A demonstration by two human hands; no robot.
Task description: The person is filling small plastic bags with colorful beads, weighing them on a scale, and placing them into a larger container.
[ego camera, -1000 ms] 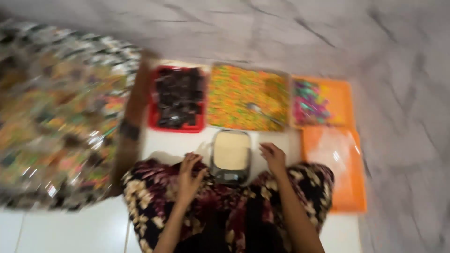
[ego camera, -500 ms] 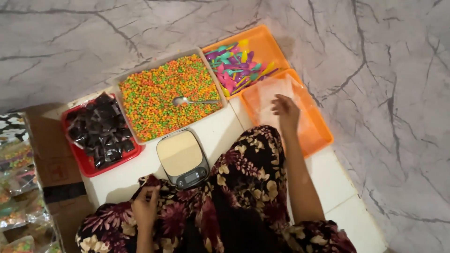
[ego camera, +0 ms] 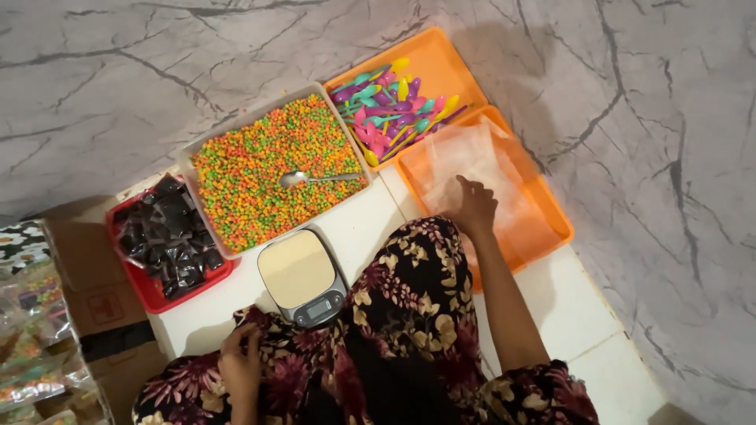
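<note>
Right hand (ego camera: 475,206) reaches out into the nearer orange tray (ego camera: 551,228), fingers curled down on the stack of clear plastic bags (ego camera: 472,161) lying there; the grip looks like a pinch at a top sheet, though whether a bag is actually caught cannot be told. Left hand (ego camera: 240,364) rests back on the floral-clothed lap (ego camera: 409,315), fingers loosely bent, holding nothing that shows. Taking the digital scale (ego camera: 302,277) as the landmark: it sits on the white floor tile directly ahead of the lap, pan bare, display turned toward the person, likely so it can be read from a seated position. The bag tray lies to the right of the scale, within easy arm's reach. Beyond the scale, touching distance away, is a wide tray of small multicoloured candy pellets (ego camera: 260,169) with a metal spoon (ego camera: 315,179) laid in it, handle pointing right, toward the working hand. Farther right and beyond the scale, a second orange tray holds bright plastic spoons (ego camera: 390,106), set just beside the bag tray. Left of the scale sits a red tray of dark wrapped packets (ego camera: 165,236). At the far left edge, a cardboard box (ego camera: 87,299) and filled clear packages (ego camera: 31,346). Trays fan around the scale.
</note>
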